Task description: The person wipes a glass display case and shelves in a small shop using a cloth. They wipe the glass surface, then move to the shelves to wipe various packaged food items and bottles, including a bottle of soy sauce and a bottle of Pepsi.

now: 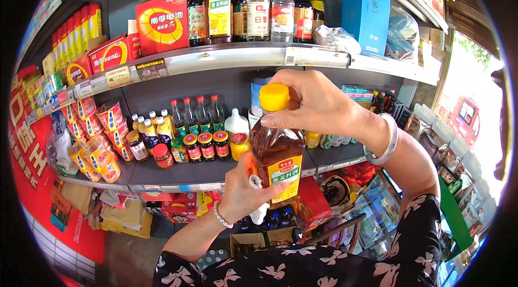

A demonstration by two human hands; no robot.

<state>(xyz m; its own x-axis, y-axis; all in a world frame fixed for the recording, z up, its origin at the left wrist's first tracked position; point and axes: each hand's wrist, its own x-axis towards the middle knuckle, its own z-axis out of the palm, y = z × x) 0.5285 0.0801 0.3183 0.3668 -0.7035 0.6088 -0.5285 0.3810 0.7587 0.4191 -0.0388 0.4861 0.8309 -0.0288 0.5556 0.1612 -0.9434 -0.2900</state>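
Both hands hold a clear plastic bottle of dark brown liquid upright before the shelves. My right hand grips its neck just under the yellow cap. Around the lower body is my left hand, its thumb across the yellow and green label. A white and orange cloth is pressed between the left palm and the bottle. On the upper shelf stands a similar yellow-capped bottle among several sauce and vinegar bottles.
The upper shelf's metal edge runs behind the bottle. Below it stand red-capped bottles, lidded jars and stacked instant noodle cups. A blue box is at upper right. A red box and a glass display case are lower right.
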